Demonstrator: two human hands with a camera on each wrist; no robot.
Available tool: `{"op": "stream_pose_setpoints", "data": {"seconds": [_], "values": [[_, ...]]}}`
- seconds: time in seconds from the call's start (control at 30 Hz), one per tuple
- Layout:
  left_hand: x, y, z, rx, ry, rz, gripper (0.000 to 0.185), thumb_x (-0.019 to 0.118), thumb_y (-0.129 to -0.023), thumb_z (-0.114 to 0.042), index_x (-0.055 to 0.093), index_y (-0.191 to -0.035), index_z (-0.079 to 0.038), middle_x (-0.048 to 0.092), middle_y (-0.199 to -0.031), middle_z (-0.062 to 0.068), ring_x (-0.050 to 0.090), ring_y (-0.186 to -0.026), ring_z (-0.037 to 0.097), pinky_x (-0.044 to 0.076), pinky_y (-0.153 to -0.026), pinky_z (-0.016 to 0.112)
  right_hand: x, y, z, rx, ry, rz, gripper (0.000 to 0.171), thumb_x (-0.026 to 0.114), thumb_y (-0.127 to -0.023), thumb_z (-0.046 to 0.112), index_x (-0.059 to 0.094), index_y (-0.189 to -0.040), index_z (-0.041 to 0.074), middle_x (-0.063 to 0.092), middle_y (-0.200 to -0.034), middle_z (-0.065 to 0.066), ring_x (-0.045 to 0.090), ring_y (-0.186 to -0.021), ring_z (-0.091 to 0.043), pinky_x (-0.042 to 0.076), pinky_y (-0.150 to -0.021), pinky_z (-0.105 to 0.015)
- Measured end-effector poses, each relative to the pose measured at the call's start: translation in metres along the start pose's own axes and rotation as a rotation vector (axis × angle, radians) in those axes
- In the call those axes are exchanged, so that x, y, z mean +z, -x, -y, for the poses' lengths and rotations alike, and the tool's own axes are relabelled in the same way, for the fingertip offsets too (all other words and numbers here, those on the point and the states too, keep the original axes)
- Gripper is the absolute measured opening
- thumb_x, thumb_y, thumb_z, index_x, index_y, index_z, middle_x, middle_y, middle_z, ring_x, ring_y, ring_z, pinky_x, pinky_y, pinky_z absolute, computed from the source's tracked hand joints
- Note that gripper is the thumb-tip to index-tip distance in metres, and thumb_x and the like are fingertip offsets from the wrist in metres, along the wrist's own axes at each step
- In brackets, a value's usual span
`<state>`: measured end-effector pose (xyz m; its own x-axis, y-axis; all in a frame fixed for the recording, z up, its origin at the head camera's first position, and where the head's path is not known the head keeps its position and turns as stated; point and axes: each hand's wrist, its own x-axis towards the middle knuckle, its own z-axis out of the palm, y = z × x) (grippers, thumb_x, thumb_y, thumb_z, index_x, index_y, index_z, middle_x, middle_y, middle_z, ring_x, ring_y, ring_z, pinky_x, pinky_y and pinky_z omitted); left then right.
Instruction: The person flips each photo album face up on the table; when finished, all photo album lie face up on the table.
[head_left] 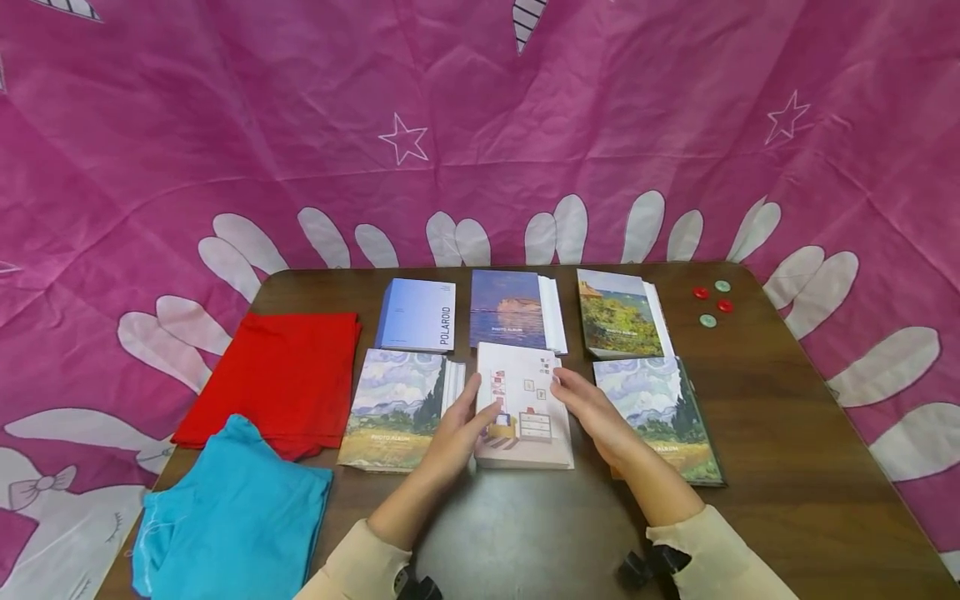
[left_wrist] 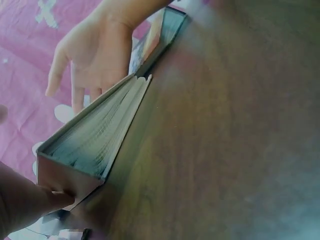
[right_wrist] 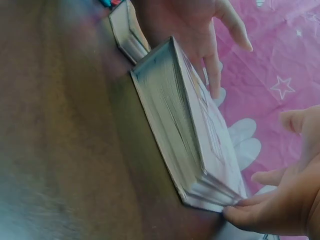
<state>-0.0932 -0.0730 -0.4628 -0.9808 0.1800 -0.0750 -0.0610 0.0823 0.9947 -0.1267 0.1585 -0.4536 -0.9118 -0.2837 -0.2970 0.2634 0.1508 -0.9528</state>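
A white photo album (head_left: 525,417) with a drawn room on its cover lies closed on the table. In the head view my left hand (head_left: 456,429) is at its left side, with the thumb over the cover. My right hand (head_left: 596,414) is at its right side, fingers extended. The left wrist view has the left hand (left_wrist: 22,200) touching the album's spine (left_wrist: 67,177). Seen from the right wrist, fingertips of the right hand (right_wrist: 282,195) touch a near corner of the album (right_wrist: 172,120). Neither thumb closes round it.
Landscape albums flank it, left (head_left: 393,408) and right (head_left: 645,400). Behind stand a blue Polaroid album (head_left: 416,315), a sea-picture album (head_left: 506,308) and a garden-picture album (head_left: 618,317). Red cloth (head_left: 277,375) and blue cloth (head_left: 232,517) lie left; several buttons (head_left: 707,320) lie far right.
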Motion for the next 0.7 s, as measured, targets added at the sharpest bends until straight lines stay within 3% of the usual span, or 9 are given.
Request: {"op": "stream_pose_setpoints", "data": {"seconds": [0.2,0.43,0.53,0.7], "values": [[-0.001,0.004,-0.002,0.032,-0.065,0.016,0.078,0.06,-0.101,-0.024,0.017,-0.157,0.009,0.01,-0.166,0.024,0.013,-0.153,0.035,0.012,-0.123,0.046,0.004,0.007,0.002,0.0,0.093,-0.011,0.064,0.05,-0.107,0.029,0.025,-0.158,-0.001,0.017,-0.166,-0.021,0.008,-0.154,-0.038,0.01,-0.122,-0.057],[-0.004,-0.001,-0.014,0.149,-0.353,-0.108,0.078,0.064,-0.098,-0.038,0.031,-0.156,0.003,0.017,-0.166,0.02,0.019,-0.152,0.037,0.016,-0.121,0.057,-0.011,0.012,0.012,-0.095,0.082,-0.028,0.063,0.051,-0.107,0.028,0.027,-0.157,-0.002,0.024,-0.163,-0.024,0.019,-0.152,-0.04,0.018,-0.121,-0.057],[0.005,-0.009,-0.024,0.194,-0.352,-0.101,0.077,0.064,-0.098,-0.038,0.032,-0.157,-0.001,0.019,-0.167,0.017,0.02,-0.152,0.034,0.018,-0.121,0.056,-0.025,0.015,0.015,-0.152,0.091,-0.06,0.062,0.051,-0.107,0.027,0.027,-0.156,-0.003,0.027,-0.162,-0.025,0.023,-0.15,-0.04,0.019,-0.12,-0.059],[0.032,-0.022,-0.03,0.214,-0.334,-0.04,0.075,0.062,-0.098,-0.039,0.032,-0.159,-0.007,0.017,-0.168,0.011,0.018,-0.153,0.029,0.017,-0.122,0.053,-0.047,0.023,0.016,-0.203,0.113,-0.129,0.061,0.052,-0.107,0.025,0.028,-0.155,-0.003,0.026,-0.162,-0.026,0.021,-0.151,-0.04,0.018,-0.12,-0.06]]}}
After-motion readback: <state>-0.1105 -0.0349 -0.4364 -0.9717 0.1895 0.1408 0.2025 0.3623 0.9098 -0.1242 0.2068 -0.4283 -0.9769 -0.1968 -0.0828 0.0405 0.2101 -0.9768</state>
